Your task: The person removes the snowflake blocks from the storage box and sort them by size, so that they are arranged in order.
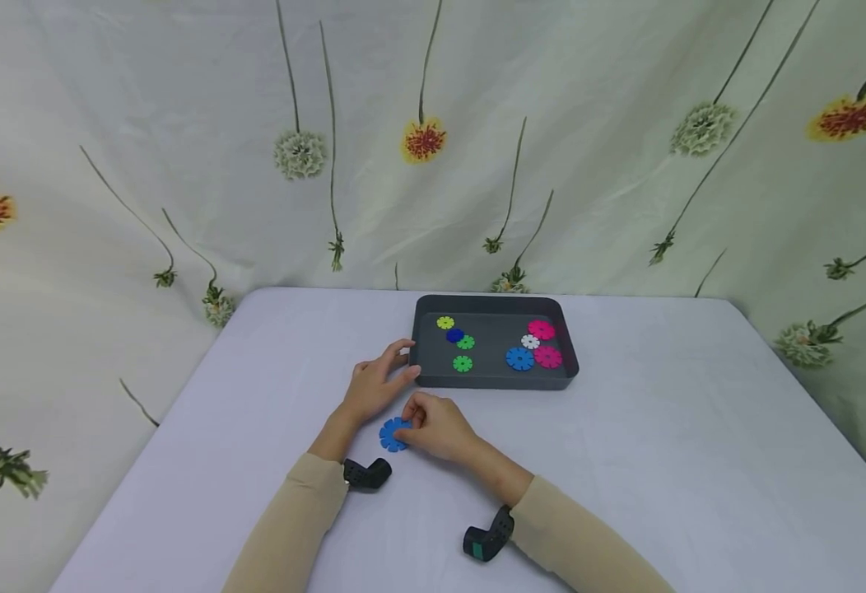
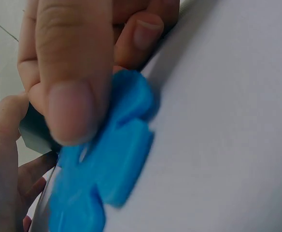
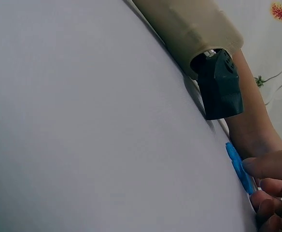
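Note:
My right hand point(image 1: 440, 427) pinches a blue notched plastic disc point(image 2: 124, 159) between thumb and fingers. This flower-shaped disc is close over the white table, in front of the dark grey tray point(image 1: 492, 383). At the tray's left wall, my left hand point(image 1: 377, 387) has its thumb and loosely bent fingertips against the side near the front corner. In the right wrist view the blue disc point(image 3: 240, 169) appears nearly edge-on beside the thumb.
Inside the tray lie small discs: a yellow one point(image 1: 445, 323), a dark blue one point(image 1: 454, 335), two green, a white, two pink and a larger blue disc point(image 1: 519, 358). A flower-printed cloth point(image 1: 588, 206) hangs behind the table.

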Available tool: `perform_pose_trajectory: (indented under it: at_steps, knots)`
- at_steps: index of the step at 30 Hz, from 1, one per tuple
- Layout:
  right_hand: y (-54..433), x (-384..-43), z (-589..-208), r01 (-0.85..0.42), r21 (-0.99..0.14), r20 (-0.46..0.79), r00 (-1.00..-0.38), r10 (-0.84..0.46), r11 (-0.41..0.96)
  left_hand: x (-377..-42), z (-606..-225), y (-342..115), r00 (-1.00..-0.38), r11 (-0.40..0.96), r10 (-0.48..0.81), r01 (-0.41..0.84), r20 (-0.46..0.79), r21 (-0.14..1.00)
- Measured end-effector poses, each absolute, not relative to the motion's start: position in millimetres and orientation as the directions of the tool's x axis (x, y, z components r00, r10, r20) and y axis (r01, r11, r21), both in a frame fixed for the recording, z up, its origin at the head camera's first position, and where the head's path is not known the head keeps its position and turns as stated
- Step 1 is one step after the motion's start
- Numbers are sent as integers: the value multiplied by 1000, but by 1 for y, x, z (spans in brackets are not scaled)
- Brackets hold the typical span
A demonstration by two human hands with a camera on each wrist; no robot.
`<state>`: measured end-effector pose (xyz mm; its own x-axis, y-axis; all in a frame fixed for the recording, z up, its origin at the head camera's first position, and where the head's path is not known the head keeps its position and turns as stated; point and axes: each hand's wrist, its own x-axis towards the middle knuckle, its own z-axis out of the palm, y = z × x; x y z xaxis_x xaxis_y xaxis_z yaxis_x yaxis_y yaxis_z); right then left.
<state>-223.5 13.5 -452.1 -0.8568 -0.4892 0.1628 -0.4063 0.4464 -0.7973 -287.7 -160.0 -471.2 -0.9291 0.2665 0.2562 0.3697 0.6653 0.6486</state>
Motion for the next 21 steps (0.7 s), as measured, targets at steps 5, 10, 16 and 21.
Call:
perform_pose_trajectory:
  at_steps: [5,10,16,21]
  knots:
    - [14,-222,-452,-406,-788,157,-860,-486,463,-288,-472,-160,-931,669,263,366,254,647]
    - [15,-223,-452,-397,-804,159,-861,-483,443,-288,-471,-161,-929,668,265,370,257,646]
    - [22,-225,-444,-373,-846,149,-851,-503,381,-288,-472,-161,-932,674,260,362,252,644]
    - [34,-232,-434,-331,-876,126,-858,-498,349,-289,-472,-160,-936,673,256,352,242,650]
